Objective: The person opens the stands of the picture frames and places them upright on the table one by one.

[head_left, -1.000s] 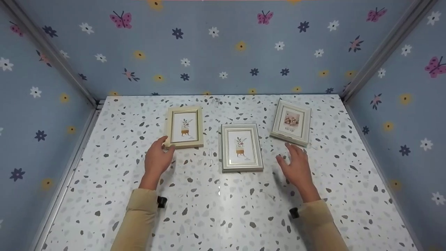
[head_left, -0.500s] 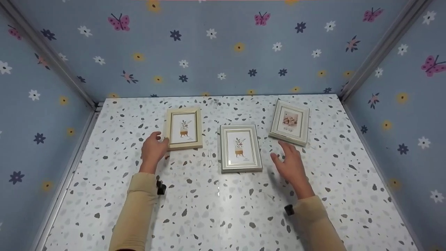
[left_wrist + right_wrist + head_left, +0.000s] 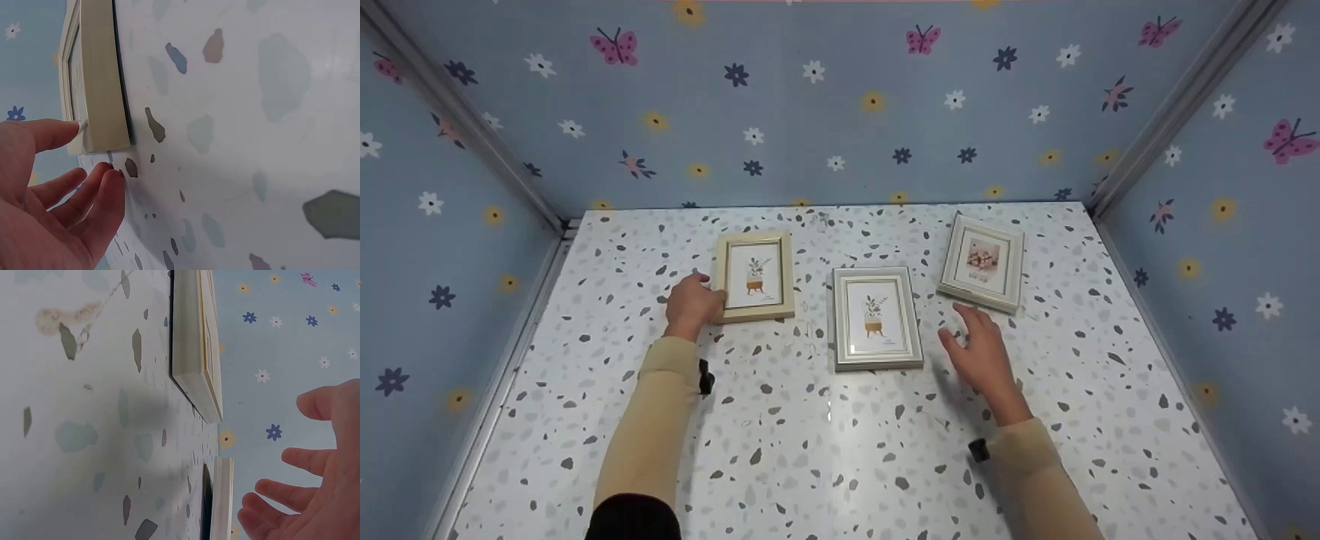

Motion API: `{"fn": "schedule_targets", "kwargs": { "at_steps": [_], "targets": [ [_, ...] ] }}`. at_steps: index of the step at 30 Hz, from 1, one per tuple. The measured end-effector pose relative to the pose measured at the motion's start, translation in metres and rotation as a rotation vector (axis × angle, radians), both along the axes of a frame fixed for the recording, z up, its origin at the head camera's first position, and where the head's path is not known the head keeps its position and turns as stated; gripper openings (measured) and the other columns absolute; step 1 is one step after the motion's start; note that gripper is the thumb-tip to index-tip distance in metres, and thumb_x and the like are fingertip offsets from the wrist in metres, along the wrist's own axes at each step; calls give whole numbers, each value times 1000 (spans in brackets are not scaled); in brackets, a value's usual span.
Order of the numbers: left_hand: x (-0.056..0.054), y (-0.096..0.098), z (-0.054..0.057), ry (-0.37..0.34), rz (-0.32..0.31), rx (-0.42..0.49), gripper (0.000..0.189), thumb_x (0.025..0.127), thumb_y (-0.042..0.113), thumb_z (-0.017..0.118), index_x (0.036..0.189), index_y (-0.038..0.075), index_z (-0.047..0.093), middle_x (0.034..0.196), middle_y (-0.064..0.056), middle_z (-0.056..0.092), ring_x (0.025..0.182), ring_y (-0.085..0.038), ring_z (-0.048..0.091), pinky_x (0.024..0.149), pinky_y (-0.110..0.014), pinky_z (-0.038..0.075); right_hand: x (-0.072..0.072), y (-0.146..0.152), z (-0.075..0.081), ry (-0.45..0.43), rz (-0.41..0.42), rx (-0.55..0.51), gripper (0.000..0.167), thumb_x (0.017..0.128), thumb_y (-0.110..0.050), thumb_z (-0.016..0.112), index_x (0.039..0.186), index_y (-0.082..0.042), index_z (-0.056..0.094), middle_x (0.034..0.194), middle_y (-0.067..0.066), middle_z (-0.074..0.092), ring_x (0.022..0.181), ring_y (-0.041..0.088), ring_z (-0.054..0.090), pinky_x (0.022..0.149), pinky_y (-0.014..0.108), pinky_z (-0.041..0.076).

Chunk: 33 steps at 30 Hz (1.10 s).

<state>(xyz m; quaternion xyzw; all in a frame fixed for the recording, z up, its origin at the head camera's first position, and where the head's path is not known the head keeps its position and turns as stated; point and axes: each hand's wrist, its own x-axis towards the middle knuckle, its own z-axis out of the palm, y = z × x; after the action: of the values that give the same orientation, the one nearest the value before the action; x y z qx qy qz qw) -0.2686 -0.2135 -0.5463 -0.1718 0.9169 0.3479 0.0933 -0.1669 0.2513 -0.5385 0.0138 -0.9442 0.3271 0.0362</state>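
Three picture frames lie face up. At the left edge of the cream-gold frame point(image 3: 754, 276), my left hand point(image 3: 690, 301) has its thumb over the border. In the left wrist view, that thumb reaches the front of the same frame point(image 3: 101, 79), while the loosely bent fingers point(image 3: 107, 199) sit beside its side with a small gap. A silvery-cream frame point(image 3: 876, 319) with a potted-plant print lies in the middle. The whitish frame point(image 3: 982, 262) with a pinkish print lies tilted at the right. Just below it hovers my right hand point(image 3: 982, 356), fingers spread and holding nothing.
The frames rest on a white speckled tabletop point(image 3: 810, 442). Blue panels point(image 3: 840, 97) with flowers and butterflies enclose the back and both sides, joined by metal corner strips point(image 3: 1177, 112). A dark band point(image 3: 634, 516) shows on the left sleeve.
My left hand has moved slightly forward and left, its thumb now over the cream-gold frame's edge. The right hand has shifted slightly left. The frames stay in place on the table.
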Motion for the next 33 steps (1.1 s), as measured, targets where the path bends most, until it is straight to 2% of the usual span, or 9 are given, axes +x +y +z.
{"fn": "schedule_targets", "kwargs": {
  "at_steps": [8, 16, 21, 24, 28, 30, 33],
  "targets": [
    [-3, 10, -2, 6, -19, -23, 54, 92, 19, 60, 140, -5, 50, 134, -25, 55, 120, -40, 54, 101, -52, 44, 2, -1, -2, 3, -2, -18, 55, 99, -32, 61, 146, -6, 48, 147, 21, 44, 135, 40, 38, 111, 54, 30],
    [-6, 19, -3, 32, -23, -104, 46, 87, 19, 71, 119, -11, 60, 108, -25, 64, 99, -37, 61, 88, -49, 52, 6, 0, -8, 29, 6, -51, 56, 99, -28, 61, 147, -5, 46, 146, 23, 44, 134, 41, 39, 111, 54, 31],
    [-5, 20, -1, 46, -32, -137, 44, 86, 18, 73, 117, -11, 61, 106, -25, 64, 97, -37, 62, 86, -50, 52, 7, 2, -7, 33, 11, -50, 56, 99, -28, 61, 148, -5, 45, 146, 23, 44, 134, 41, 39, 111, 54, 31],
    [-5, 19, 4, 20, -38, -144, 46, 88, 19, 72, 119, -11, 58, 108, -25, 63, 97, -37, 61, 87, -51, 52, 7, 4, -7, 18, 18, -47, 57, 100, -28, 59, 149, -5, 43, 147, 23, 43, 135, 40, 38, 111, 53, 30],
    [-6, 16, 10, -9, -30, -81, 62, 89, 21, 69, 137, -9, 43, 121, -28, 58, 107, -39, 58, 93, -52, 49, 7, 6, -9, 17, 21, -54, 57, 100, -27, 59, 149, -4, 42, 147, 23, 42, 135, 40, 38, 111, 53, 30],
    [-6, 12, 12, -26, -14, -11, 70, 90, 21, 68, 145, -6, 33, 129, -29, 53, 112, -40, 55, 96, -52, 46, 6, 6, -10, 27, 24, -64, 57, 99, -26, 60, 149, -4, 43, 146, 23, 43, 134, 40, 39, 111, 53, 30],
    [-6, 7, 14, -71, 15, 104, 74, 90, 20, 67, 150, 0, 29, 136, -27, 49, 113, -36, 51, 98, -49, 45, 6, 6, -11, 48, 36, -92, 56, 99, -25, 61, 148, -5, 44, 144, 22, 46, 129, 38, 45, 107, 53, 36]
  ]
}}
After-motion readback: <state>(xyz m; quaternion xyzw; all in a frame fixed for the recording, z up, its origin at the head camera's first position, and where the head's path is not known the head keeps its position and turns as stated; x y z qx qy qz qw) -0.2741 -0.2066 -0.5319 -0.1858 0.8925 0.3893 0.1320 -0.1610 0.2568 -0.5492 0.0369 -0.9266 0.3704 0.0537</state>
